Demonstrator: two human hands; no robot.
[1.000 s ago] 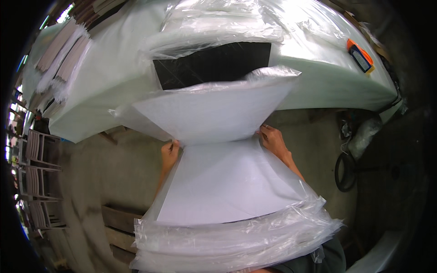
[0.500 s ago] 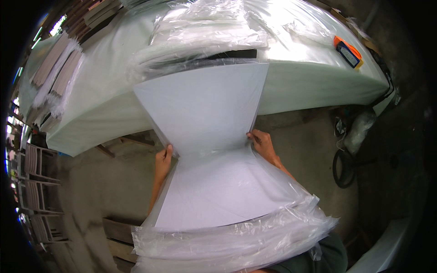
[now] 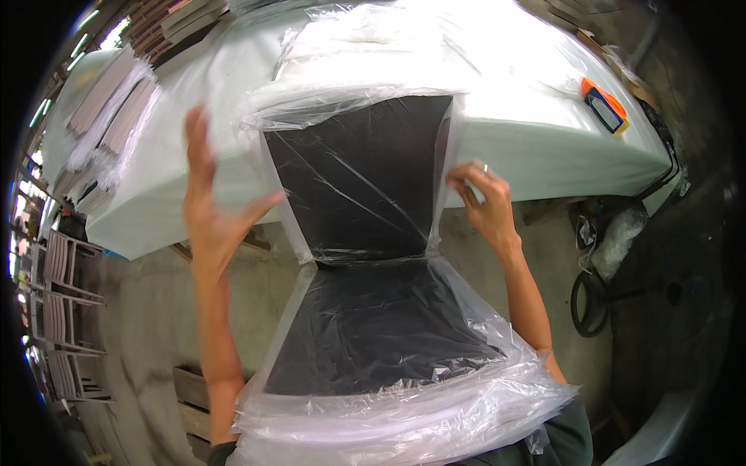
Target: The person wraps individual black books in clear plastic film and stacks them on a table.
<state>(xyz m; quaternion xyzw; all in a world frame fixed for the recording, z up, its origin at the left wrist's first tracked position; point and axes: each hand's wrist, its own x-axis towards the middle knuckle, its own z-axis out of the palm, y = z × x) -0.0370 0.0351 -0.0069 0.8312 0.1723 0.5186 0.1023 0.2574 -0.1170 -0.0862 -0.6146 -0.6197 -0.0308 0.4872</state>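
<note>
A dark sheet in clear plastic (image 3: pixel 365 175) reaches from the table edge down towards my lap, creased across the middle. Its lower dark half (image 3: pixel 373 326) lies on crumpled clear plastic sleeves (image 3: pixel 404 415) heaped on my lap. My left hand (image 3: pixel 211 210) is raised to the left of the upper half, off the plastic, fingers and thumb spread, blurred by motion. At the right margin of the upper half is my right hand (image 3: pixel 488 202), a ring on one finger. Its fingers curl inward beside the plastic edge; whether anything is pinched there is hidden.
A pale-covered table (image 3: pixel 536 155) spans the far side, with stacked clear plastic sleeves (image 3: pixel 365 46) on it. An orange and blue item (image 3: pixel 604 107) sits at its right. Bundled sheets (image 3: pixel 113 116) lie at the far left, near chairs (image 3: pixel 70 314). A black ring-shaped wheel (image 3: pixel 588 303) is at right.
The white sheet surface both hands gripped at the crease no longer shows; a dark one under clear plastic shows instead. My left hand let go and rose leftward; my right moved up and right.
</note>
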